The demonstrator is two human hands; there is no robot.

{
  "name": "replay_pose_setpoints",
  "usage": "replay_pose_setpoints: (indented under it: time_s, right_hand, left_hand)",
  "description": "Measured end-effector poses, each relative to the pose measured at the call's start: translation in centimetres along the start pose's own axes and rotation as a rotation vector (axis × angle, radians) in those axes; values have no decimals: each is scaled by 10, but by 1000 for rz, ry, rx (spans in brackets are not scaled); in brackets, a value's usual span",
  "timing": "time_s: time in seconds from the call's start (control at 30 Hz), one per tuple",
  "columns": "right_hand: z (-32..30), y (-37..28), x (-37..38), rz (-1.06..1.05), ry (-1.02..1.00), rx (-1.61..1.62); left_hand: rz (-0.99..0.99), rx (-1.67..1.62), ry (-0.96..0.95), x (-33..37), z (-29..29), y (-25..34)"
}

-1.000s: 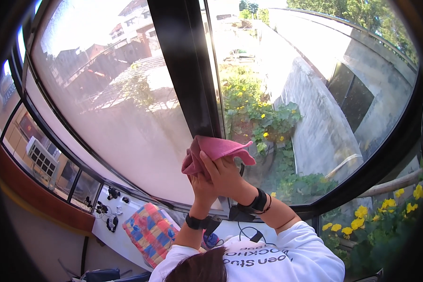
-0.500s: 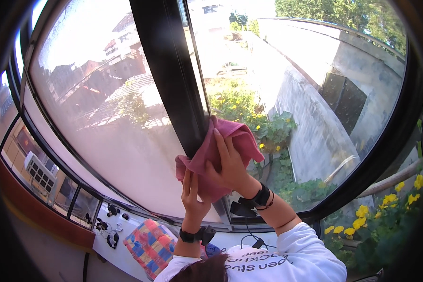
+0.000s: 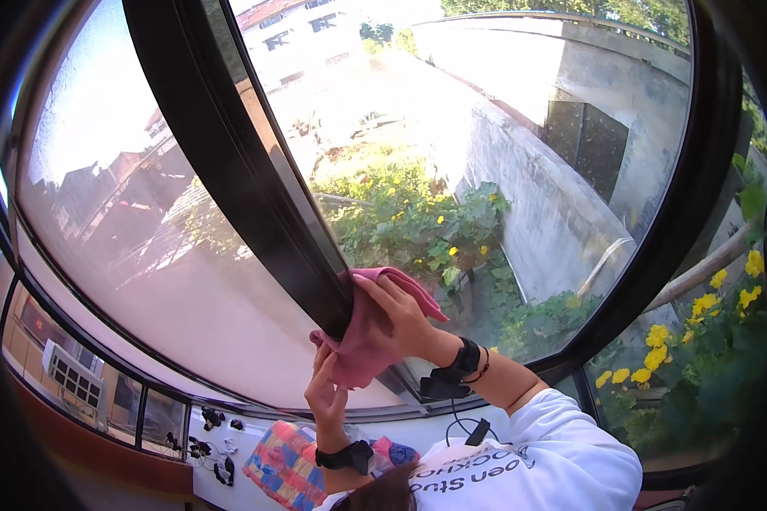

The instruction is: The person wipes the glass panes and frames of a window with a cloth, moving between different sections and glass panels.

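Note:
A pink cloth (image 3: 360, 351) is pressed against the lower part of the black window post (image 3: 230, 170), where it meets the glass. My right hand (image 3: 398, 322) lies flat on top of the cloth and grips it, with a black band at its wrist. My left hand (image 3: 326, 397) holds the cloth's hanging lower end from below and has a black watch on its wrist. Both forearms rise from the lower edge, the right one in a white sleeve.
Large glass panes (image 3: 145, 281) sit on either side of the post. On the white sill (image 3: 435, 426) below lie a colourful checked cloth (image 3: 279, 464) and small black items (image 3: 211, 422). Outside are a concrete wall (image 3: 537, 196) and plants with yellow flowers (image 3: 707, 307).
Both hands and the cloth have slid down and left, from the glass beside the post onto the post's edge. The view has tilted, so the post now leans further left.

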State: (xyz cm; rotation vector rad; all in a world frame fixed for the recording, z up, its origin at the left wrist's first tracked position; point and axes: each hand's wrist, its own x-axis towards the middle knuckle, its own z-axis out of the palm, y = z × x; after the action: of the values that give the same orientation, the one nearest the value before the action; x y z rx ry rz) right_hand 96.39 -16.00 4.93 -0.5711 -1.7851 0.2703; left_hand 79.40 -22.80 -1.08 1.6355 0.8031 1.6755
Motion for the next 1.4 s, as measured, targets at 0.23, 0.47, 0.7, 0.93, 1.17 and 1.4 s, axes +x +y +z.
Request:
replay_pose_setpoints:
  time_s: [0.23, 0.47, 0.7, 0.93, 1.17, 1.4]
  right_hand:
    - [18, 20, -56, 8, -57, -104]
    - [-4, 0, -37, 17, 7, -151]
    - [-38, -3, -29, -155, 289, -500]
    - [-64, 29, -58, 82, 240, -751]
    - [-90, 53, -84, 10, 181, -977]
    - [-111, 58, -106, 63, 168, -1068]
  left_hand:
    - [-242, 66, 32, -56, -6, -56]
    - [-294, 24, 25, -75, -11, -53]
    - [-84, -162, 10, -52, 3, -9]
    - [-50, -138, -146, -22, 34, -9]
    - [282, 405, -171, 12, 76, -11]
    - [279, 631, -232, 13, 98, -36]
